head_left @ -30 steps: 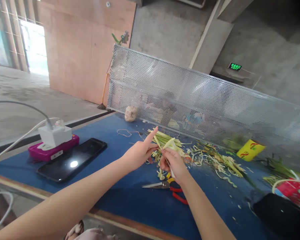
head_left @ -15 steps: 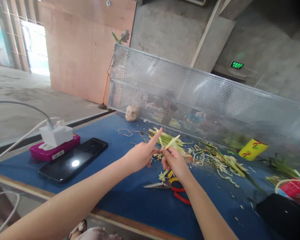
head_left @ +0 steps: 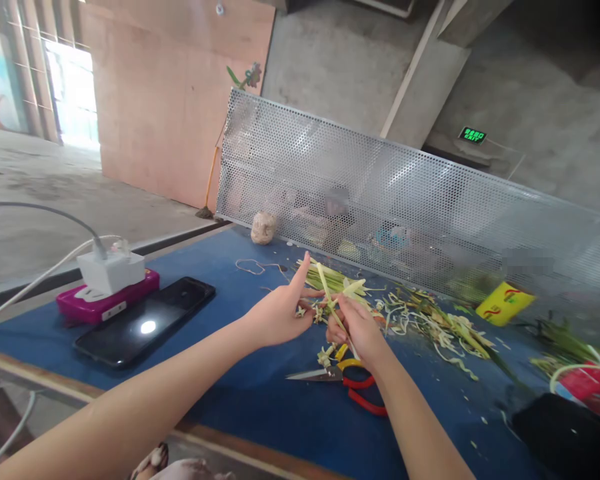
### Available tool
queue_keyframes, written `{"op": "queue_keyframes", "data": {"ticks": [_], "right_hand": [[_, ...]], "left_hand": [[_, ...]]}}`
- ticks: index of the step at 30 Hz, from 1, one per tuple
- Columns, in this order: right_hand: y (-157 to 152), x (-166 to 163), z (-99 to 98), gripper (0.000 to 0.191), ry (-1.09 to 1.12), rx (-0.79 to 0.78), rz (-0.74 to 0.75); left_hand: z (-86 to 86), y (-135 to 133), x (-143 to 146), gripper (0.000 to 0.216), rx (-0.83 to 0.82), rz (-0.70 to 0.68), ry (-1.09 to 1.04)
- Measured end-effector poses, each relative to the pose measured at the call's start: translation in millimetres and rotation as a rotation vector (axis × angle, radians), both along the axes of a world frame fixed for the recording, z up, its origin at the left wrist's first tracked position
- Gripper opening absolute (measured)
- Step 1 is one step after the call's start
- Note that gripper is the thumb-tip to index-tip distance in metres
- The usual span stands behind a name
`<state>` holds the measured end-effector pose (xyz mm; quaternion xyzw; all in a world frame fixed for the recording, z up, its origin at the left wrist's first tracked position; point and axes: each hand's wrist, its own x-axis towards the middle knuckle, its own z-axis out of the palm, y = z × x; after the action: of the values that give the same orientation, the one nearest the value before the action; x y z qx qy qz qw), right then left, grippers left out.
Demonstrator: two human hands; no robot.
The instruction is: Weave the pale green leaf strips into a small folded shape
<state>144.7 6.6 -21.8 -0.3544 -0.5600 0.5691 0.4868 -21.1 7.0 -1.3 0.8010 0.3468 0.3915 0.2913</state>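
Over a blue table (head_left: 260, 400), my left hand (head_left: 280, 310) pinches pale green leaf strips (head_left: 330, 293) with thumb and middle fingers, the index finger sticking out. My right hand (head_left: 357, 330) is closed round the lower part of the same strips, which fan upward between the two hands. Red-and-yellow-handled scissors (head_left: 347, 380) lie on the table just below my right wrist. A heap of cut green and white leaf scraps (head_left: 430, 320) spreads behind and to the right of my hands.
A black phone (head_left: 145, 323) and a magenta box (head_left: 105, 303) bearing a white charger (head_left: 111, 270) sit at the left. A perforated metal screen (head_left: 405, 193) lines the far edge. A yellow packet (head_left: 504, 303), red packet (head_left: 590, 383) and black object (head_left: 565, 433) lie right.
Both hands have stayed over the same spot, working the strips; the strips now stand more upright and fan out between the fingers. The view has shifted slightly.
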Motion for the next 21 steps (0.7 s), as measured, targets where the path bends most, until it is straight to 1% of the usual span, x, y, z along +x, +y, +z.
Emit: {"op": "queue_keyframes", "data": {"ticks": [2, 5, 7, 10, 13, 17, 21], "right_hand": [[-1, 0, -0.1, 0.034, -0.053, 0.005, -0.002], [-2, 0, -1.5, 0.034, -0.167, 0.036, -0.011], [-4, 0, -1.8, 0.034, -0.248, 0.068, 0.003], [-7, -2, 0.3, 0.033, -0.358, 0.126, 0.022], [-10, -3, 3.0, 0.032, -0.412, 0.160, -0.003], [-10, -3, 4.0, 0.031, -0.407, 0.161, -0.013], [-7, -1, 3.6, 0.028, -0.381, 0.156, 0.001]], "left_hand": [[-0.4, 2, 1, 0.087, -0.062, -0.006, -0.114], [-3.2, 8, 3, 0.090, -0.264, -0.050, -0.363], [-5.0, 12, 4, 0.095, -0.321, -0.077, -0.460], [-3.7, 12, 4, 0.095, -0.351, -0.083, -0.503], [1.8, 7, 4, 0.092, -0.363, -0.049, -0.518], [8.6, 0, 5, 0.098, -0.407, 0.019, -0.602], [9.8, 0, 5, 0.100, -0.447, 0.039, -0.667]]}}
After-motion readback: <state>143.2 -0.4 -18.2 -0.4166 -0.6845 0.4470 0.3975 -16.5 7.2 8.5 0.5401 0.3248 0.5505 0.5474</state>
